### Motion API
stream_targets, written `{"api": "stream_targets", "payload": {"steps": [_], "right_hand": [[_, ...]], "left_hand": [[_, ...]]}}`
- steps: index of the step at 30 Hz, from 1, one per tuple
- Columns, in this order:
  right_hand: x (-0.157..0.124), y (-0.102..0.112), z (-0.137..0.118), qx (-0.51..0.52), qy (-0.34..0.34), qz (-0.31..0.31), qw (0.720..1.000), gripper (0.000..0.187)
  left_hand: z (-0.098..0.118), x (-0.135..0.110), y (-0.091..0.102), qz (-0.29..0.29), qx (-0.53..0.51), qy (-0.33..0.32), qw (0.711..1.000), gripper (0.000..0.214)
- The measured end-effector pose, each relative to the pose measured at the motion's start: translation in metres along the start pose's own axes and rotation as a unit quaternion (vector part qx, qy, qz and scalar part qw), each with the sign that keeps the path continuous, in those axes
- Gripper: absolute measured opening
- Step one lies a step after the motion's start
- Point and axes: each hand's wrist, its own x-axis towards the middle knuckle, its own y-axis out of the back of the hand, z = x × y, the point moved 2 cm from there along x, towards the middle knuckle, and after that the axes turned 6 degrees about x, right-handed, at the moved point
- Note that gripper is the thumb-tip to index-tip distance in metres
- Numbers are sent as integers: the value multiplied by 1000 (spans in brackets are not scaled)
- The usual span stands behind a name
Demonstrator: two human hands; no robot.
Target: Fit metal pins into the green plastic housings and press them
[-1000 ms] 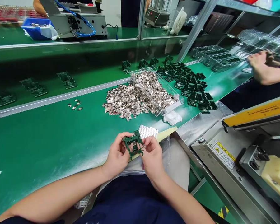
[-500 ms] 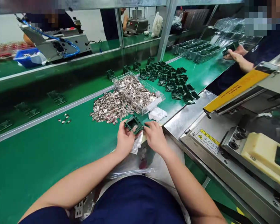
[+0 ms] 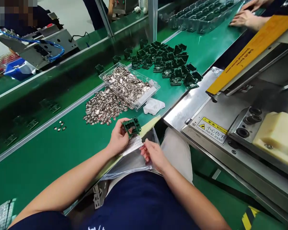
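My left hand (image 3: 118,137) is closed round a dark green plastic housing (image 3: 132,126) with a square opening, held tilted near the bench edge. Below it, a sheet of small silver-white pads (image 3: 132,145) in rows sticks out over the edge. My right hand (image 3: 153,153) pinches at the sheet's right edge; whether a single pad is between the fingertips I cannot tell. Beyond my hands, small metal pieces (image 3: 103,107) lie in a heap against a clear plastic box (image 3: 147,100) full of the same pieces.
Several green housings (image 3: 168,68) stand grouped behind the box. A crumpled white cloth (image 3: 154,106) lies before it. At right stands a machine with a yellow arm (image 3: 252,54) and a warning label (image 3: 212,130). A co-worker's hands (image 3: 247,19) are beside a clear tray (image 3: 201,22).
My right hand has left the housing and moved down to the sheet's edge. The left hand still holds the housing. The view has shifted, and the co-worker's hands have come down to the bench.
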Motion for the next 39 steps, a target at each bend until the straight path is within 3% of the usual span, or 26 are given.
{"api": "stream_targets", "payload": {"steps": [3,16,32,39], "right_hand": [[8,-6,1,74,-51,-43,995,54],[22,-4,14,163,7,-84,983,52],[9,-25,18,248,2,42,968,54],[16,-16,25,232,5,112,966,53]], "left_hand": [[2,-1,-2,1,14,-9,1000,38],[5,-1,-1,-1,47,-56,997,28],[5,-1,-2,12,55,-55,997,31],[8,-1,-3,11,57,-60,997,29]]}}
